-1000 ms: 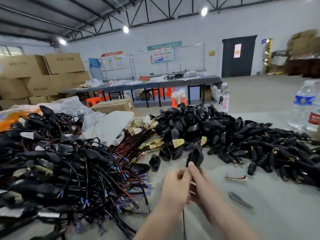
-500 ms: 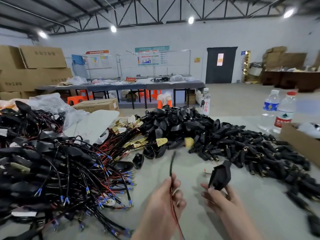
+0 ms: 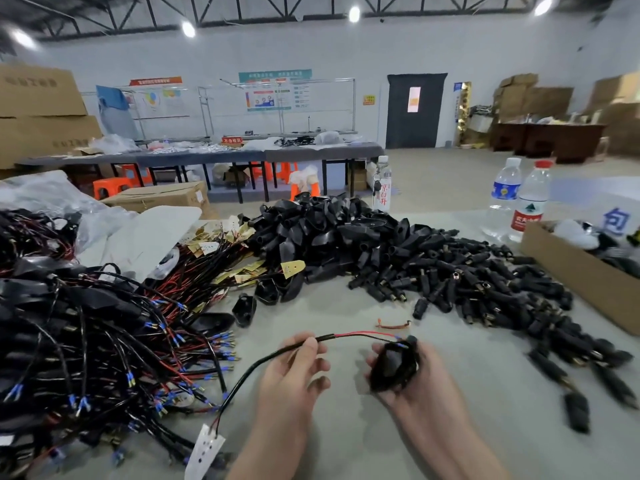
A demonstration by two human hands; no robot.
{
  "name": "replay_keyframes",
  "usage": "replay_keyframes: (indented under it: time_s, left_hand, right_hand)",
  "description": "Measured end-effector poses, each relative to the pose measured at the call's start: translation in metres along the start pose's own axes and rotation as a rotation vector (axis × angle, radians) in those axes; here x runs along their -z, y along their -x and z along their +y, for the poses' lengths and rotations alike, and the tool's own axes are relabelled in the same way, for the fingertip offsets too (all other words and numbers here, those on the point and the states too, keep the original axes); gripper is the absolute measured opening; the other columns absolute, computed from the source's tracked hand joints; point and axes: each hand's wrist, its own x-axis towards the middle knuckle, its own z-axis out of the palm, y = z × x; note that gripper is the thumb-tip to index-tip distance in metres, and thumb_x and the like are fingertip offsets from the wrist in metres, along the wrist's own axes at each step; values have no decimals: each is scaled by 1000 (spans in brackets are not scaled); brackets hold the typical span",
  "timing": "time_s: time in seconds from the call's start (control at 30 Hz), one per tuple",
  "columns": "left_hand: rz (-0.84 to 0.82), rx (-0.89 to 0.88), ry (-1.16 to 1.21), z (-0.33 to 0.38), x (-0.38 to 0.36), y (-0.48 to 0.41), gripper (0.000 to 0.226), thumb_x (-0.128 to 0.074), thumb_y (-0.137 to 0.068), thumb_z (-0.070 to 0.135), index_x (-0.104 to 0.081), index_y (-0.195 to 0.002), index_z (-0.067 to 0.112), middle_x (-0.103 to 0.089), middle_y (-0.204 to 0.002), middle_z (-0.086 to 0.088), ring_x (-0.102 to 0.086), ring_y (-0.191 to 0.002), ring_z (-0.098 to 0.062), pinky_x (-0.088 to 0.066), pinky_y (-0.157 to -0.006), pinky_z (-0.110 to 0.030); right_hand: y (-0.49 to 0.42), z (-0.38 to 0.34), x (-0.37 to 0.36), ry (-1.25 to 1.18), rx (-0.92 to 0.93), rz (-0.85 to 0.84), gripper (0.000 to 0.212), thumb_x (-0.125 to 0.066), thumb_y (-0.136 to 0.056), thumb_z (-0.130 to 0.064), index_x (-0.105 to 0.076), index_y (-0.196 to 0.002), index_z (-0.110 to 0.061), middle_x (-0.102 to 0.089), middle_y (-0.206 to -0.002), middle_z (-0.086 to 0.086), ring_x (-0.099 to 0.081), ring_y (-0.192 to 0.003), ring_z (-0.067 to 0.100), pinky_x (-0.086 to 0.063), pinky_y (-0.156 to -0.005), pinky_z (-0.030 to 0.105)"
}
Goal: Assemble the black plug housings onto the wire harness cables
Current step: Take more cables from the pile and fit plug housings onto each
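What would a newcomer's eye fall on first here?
The big heap of black plug housings spread across the middle and right, and the tangle of wire harness cables at left. Up front, the left hand pinches a cable whose wires run to a plug housing held in the right hand.

only the person's arms show, from the fingertips to partway up each forearm, where the lower edge of the picture cuts them off. the left hand (image 3: 294,375) and the right hand (image 3: 420,393) are bare. the left forearm (image 3: 270,452) and the right forearm (image 3: 460,448) are bare too, all the way to that edge. the fingers are slender, and the left thumb's nail appears short and plain. the wide-angle lens makes both forearms look broad near the bottom. the right hand is slightly blurred, so its finer detail cannot be made out.
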Motion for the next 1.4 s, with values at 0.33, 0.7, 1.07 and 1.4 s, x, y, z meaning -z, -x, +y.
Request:
replay_keyframes:
  time_s: [0.33,0.7,1.07,1.4]
  left_hand:
    - [-59,-57,-157,-6,1,2,9,-56,-95,1,-64,-97,6,-71,-77,-7,-63,-63,-15,-49,-51,-24]
    - [-168,-122,-235,-6,3,7,11,-58,-95,0,-67,-98,5,-71,-83,-9,-64,-74,-16,-51,-59,-25]
    - [-218,-120,-282,-8,3,6,11,-66,-75,20,-74,-83,21,-71,-82,-7,-63,-75,-14,-49,-64,-29]
    - [-199,-165,-380,-15,4,0,14,-61,-92,-2,-70,-95,9,-77,-86,-5,-72,-81,-12,-54,-68,-19]
  right_hand:
    - [1,-2,8,-95,7,-24,41,-36,-104,-23,-56,-122,9,-66,-111,28,-64,-101,38,-49,-96,50]
    - [1,-4,12,-208,12,-134,26,-49,-92,-15,-61,-101,6,-66,-108,26,-68,-95,37,-45,-102,53]
    - [3,-4,13,-185,8,-178,32,-55,-78,-15,-60,-104,5,-66,-109,26,-66,-100,38,-49,-93,52]
    - [12,10,3,-2,-82,-280,30,-62,-81,-1,-59,-110,-8,-69,-119,17,-69,-102,31,-59,-83,46]
